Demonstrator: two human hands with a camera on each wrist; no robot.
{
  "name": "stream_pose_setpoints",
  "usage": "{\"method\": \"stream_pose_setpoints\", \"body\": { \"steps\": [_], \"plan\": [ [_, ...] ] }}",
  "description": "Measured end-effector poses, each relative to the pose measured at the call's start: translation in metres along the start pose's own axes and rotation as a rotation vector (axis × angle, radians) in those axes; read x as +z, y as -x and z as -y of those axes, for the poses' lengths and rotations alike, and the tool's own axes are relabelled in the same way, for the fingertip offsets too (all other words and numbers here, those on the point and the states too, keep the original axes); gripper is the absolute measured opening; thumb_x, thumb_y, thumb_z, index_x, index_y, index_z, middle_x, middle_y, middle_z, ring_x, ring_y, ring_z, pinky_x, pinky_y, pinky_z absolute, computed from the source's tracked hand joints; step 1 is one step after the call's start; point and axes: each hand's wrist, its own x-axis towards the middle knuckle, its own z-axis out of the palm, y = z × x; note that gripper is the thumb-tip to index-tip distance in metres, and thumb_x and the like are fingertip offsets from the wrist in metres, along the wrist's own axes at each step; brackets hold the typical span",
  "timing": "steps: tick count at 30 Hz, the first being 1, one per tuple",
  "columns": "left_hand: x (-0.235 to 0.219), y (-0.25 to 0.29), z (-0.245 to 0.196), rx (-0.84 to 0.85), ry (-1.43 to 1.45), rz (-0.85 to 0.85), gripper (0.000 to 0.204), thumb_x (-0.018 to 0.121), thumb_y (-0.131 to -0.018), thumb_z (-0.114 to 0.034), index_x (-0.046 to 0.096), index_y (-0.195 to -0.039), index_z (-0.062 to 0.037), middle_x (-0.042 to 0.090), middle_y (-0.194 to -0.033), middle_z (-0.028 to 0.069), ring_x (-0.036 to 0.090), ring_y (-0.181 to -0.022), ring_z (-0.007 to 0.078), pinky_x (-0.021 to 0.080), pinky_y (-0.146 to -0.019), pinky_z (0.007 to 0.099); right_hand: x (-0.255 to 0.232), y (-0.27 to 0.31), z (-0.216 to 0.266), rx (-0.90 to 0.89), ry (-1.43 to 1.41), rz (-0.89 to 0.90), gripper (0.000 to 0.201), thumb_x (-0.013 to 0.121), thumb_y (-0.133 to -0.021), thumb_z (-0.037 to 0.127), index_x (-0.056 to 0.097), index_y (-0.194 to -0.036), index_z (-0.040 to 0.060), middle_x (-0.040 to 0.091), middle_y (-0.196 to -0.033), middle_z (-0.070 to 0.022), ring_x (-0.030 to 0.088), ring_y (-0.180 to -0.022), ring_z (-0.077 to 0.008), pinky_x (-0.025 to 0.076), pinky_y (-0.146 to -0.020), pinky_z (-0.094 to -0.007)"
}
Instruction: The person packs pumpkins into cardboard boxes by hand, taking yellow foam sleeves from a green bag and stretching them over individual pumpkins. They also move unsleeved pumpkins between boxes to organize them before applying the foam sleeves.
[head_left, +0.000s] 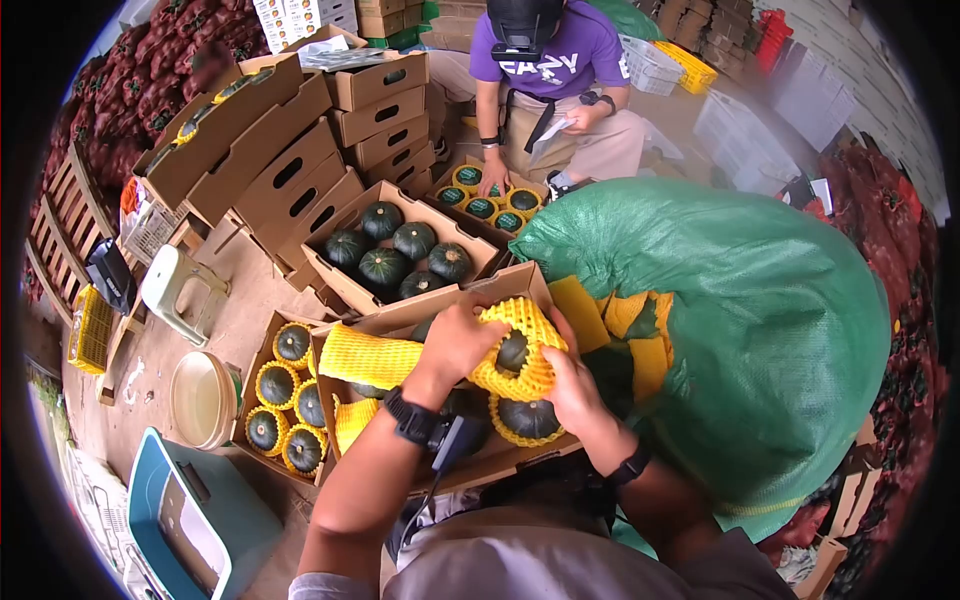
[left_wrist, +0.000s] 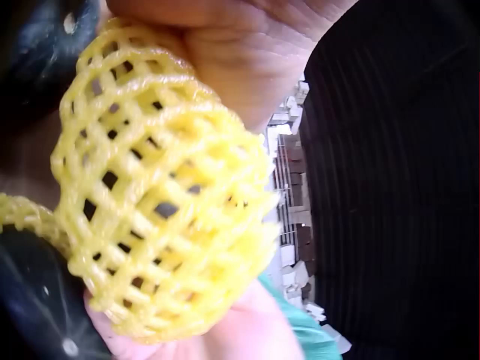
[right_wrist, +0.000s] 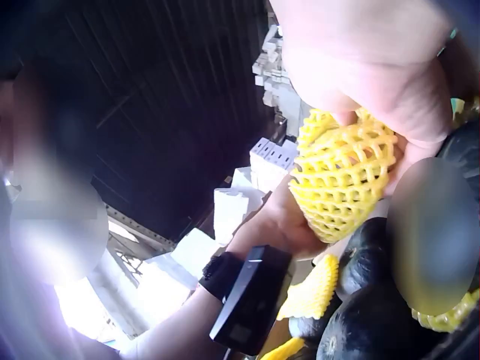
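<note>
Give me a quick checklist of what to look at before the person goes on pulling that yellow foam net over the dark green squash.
1. Left hand grips the yellow net: ok.
2. Right hand holds the net's other side: ok.
3. Squash sits inside the net: ok, its dark skin shows through the stretched opening.
4. Net fully covers the squash: not ok, part of it is bare.
5. Net free of tears: cannot tell, only part of the mesh shows.
6. Room in the cardboard box below for the wrapped squash: cannot tell, hands hide much of it.

Green mesh sack [head_left: 760, 330] on the right — stacked cardboard boxes [head_left: 300, 150] left, white stool [head_left: 178, 290] nearby.
</note>
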Motion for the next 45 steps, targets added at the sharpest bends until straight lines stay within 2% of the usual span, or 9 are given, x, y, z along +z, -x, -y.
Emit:
{"method": "stream_pose_setpoints", "body": {
  "steps": [6,14,18,22,26,33,35,39,45],
  "plan": [
    [-0.005,0.063,0.014,-0.009,1.124,0.318,0.042,0.049,-0.097,-0.020,0.047,-0.132,0.0035,0.056,-0.126,0.0114,0.054,-0.115,0.0169,0.041,-0.100,0.0307,0.003,0.020,0.023,-0.322,0.640,-0.030,0.028,0.043,-0.097,0.014,0.062,-0.108,-0.0024,0.067,-0.096,-0.0075,0.063,-0.089,-0.0165,0.048,-0.080,-0.0316],
    [0.001,0.075,0.003,-0.006,1.307,0.070,0.066,0.046,-0.096,-0.048,0.023,-0.149,-0.0150,0.056,-0.120,0.0118,0.058,-0.105,0.0191,0.047,-0.092,0.0324,0.048,0.020,0.046,0.353,-0.368,-0.148,0.030,0.052,-0.097,0.027,0.063,-0.089,0.0004,0.063,-0.083,-0.0068,0.060,-0.075,-0.0137,0.048,-0.075,-0.0320],
    [-0.002,0.078,0.018,-0.071,0.980,0.375,0.066,0.037,-0.098,-0.050,0.026,-0.147,-0.0064,0.044,-0.137,0.0134,0.042,-0.126,0.0225,0.029,-0.109,0.0343,0.021,0.032,0.047,-0.471,0.267,0.074,0.021,0.054,-0.095,0.016,0.052,-0.081,0.0009,0.059,-0.080,-0.0056,0.055,-0.070,-0.0102,0.046,-0.069,-0.0317],
    [-0.001,0.091,-0.007,0.103,0.915,-0.100,0.064,0.058,-0.095,-0.021,0.022,-0.147,-0.0087,0.053,-0.125,0.0124,0.052,-0.113,0.0163,0.044,-0.096,0.0304,0.035,0.032,0.036,0.058,-0.110,0.074,0.060,0.066,-0.087,0.016,0.036,-0.137,0.0013,0.046,-0.128,-0.0102,0.044,-0.119,-0.0182,0.035,-0.102,-0.0315],
    [0.011,0.096,0.012,-0.137,1.144,-0.206,0.047,0.052,-0.098,-0.026,0.040,-0.137,-0.0021,0.055,-0.121,0.0091,0.053,-0.111,0.0160,0.042,-0.098,0.0307,0.036,0.043,0.015,-0.168,0.123,0.143,0.060,0.065,-0.087,0.011,0.036,-0.138,-0.0005,0.046,-0.132,-0.0108,0.043,-0.122,-0.0174,0.033,-0.105,-0.0320],
    [0.009,0.120,0.035,0.182,1.454,0.137,0.080,0.056,-0.088,-0.055,0.028,-0.143,-0.0040,0.039,-0.142,0.0130,0.038,-0.132,0.0246,0.032,-0.109,0.0397,0.040,0.042,0.025,0.027,-0.260,0.279,0.063,0.061,-0.089,0.017,0.031,-0.142,0.0008,0.046,-0.132,-0.0109,0.043,-0.123,-0.0180,0.032,-0.106,-0.0336],
    [0.016,0.128,0.033,-0.007,1.717,0.231,0.089,0.052,-0.085,-0.063,0.018,-0.148,-0.0103,0.028,-0.150,0.0121,0.030,-0.138,0.0280,0.028,-0.112,0.0436,0.036,0.036,0.023,-0.173,0.430,0.341,0.078,0.066,-0.085,0.030,0.025,-0.145,0.0023,0.030,-0.143,-0.0200,0.037,-0.130,-0.0313,0.031,-0.107,-0.0418],
    [0.020,0.127,0.027,-0.170,1.292,0.090,0.075,0.039,-0.093,-0.059,0.025,-0.145,-0.0079,0.036,-0.145,0.0119,0.039,-0.131,0.0265,0.033,-0.108,0.0437,0.047,0.041,0.037,-0.486,1.175,0.616,0.111,0.083,-0.064,0.044,0.019,-0.146,0.0052,0.011,-0.149,-0.0294,0.021,-0.137,-0.0475,0.026,-0.110,-0.0501],
    [-0.061,0.112,0.014,0.023,0.538,0.242,0.076,0.060,-0.089,-0.043,0.024,-0.147,-0.0106,0.038,-0.142,0.0129,0.034,-0.134,0.0249,0.031,-0.107,0.0427,0.028,-0.015,0.055,-0.028,0.117,0.422,0.086,0.076,-0.074,0.032,0.029,-0.141,0.0061,0.043,-0.132,-0.0148,0.043,-0.124,-0.0230,0.035,-0.105,-0.0404]
  ]
}}
